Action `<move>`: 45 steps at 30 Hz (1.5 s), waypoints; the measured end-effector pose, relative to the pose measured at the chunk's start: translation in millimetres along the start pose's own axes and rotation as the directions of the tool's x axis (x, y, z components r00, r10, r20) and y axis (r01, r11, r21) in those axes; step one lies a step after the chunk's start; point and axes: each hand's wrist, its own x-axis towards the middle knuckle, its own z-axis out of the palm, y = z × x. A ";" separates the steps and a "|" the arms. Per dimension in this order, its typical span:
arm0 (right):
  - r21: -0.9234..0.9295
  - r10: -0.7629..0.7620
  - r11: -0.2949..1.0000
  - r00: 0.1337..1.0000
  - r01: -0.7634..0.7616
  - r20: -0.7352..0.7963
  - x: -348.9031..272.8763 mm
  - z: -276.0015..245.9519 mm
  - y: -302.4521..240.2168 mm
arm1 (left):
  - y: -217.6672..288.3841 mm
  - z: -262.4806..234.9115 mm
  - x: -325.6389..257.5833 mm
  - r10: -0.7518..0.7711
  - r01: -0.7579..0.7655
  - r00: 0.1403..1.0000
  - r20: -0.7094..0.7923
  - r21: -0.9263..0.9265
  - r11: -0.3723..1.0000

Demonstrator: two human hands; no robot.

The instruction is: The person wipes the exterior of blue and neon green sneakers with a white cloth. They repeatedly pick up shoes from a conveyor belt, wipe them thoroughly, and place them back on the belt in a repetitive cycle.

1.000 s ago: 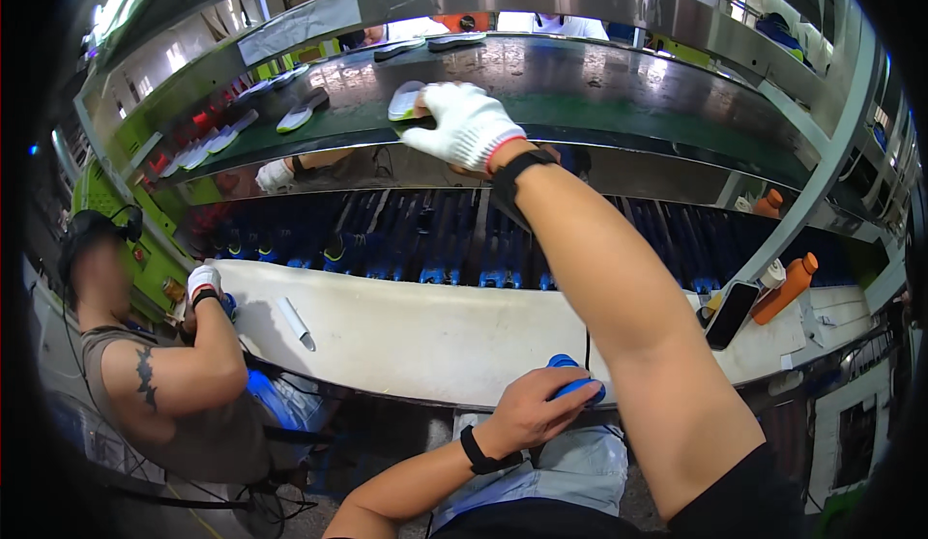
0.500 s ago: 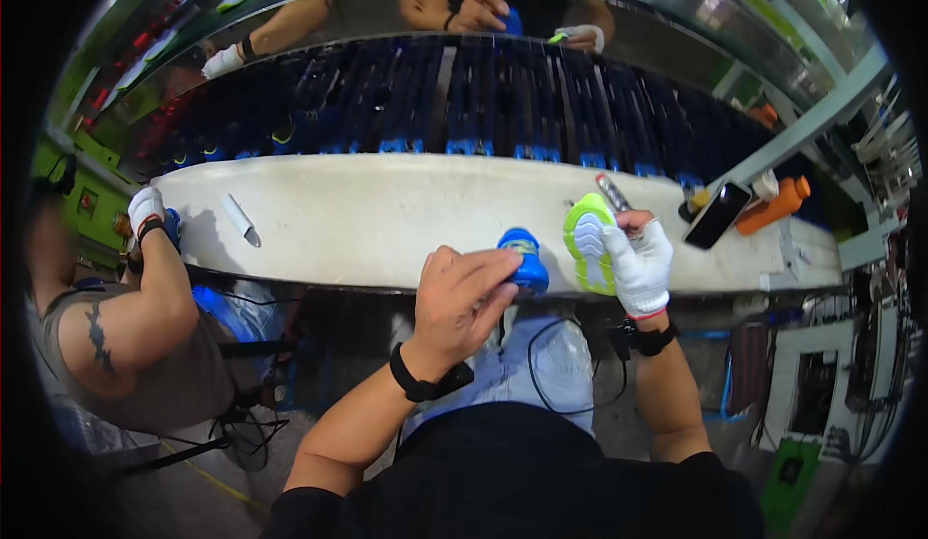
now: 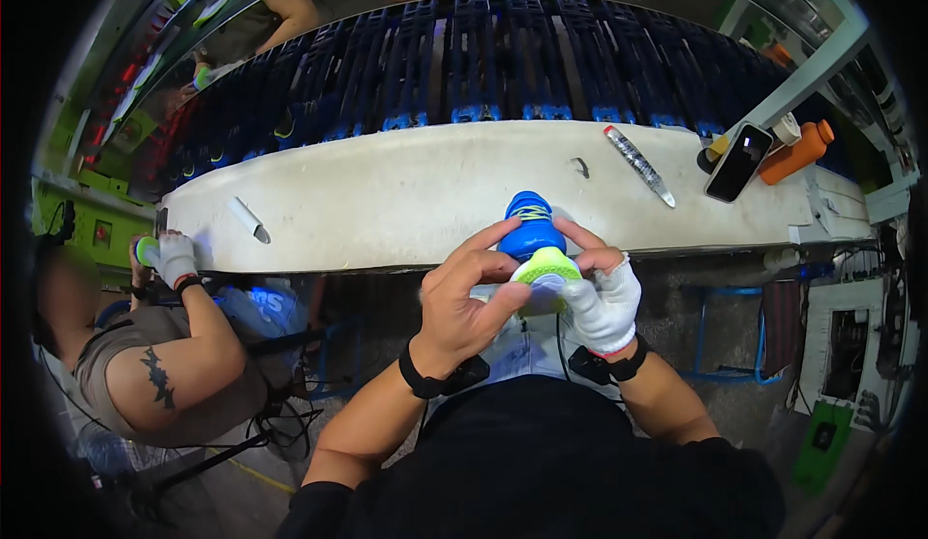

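Clamped a bare left hand (image 3: 464, 297) and a white-gloved right hand (image 3: 604, 307) on a blue shoe upper (image 3: 528, 234) and a lime-green sole (image 3: 547, 272), with thumbs against the sole. Held both pieces at the near edge of the bench (image 3: 387, 191). Had a silver, red-ended tube (image 3: 638, 164) lying beyond, near a phone (image 3: 739, 164).

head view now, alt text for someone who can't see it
A person's bare left hand and white-gloved right hand hold a blue shoe and a yellow-green sole at a white bench, with a phone and orange bottle at right, a co-worker at left.
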 end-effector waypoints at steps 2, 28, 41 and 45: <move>0.000 -0.006 1.000 1.000 0.006 0.013 0.5 0.7 2.6 | 2.6 3.1 0.6 -0.024 0.024 1.000 0.012 0.027 0.999; -0.077 -0.002 0.997 0.992 0.012 0.126 13.5 -10.1 3.7 | -1.9 -5.3 -2.7 0.019 -0.020 1.000 0.008 0.167 0.986; -0.435 -0.182 0.829 0.906 0.350 0.382 22.6 11.4 14.2 | 41.3 -36.1 46.2 -0.174 -0.183 0.882 0.439 0.658 0.731; -0.645 -0.055 0.703 0.928 0.298 0.369 20.9 -0.8 12.9 | 30.0 -53.5 36.0 -0.295 -0.076 0.874 0.386 0.709 0.702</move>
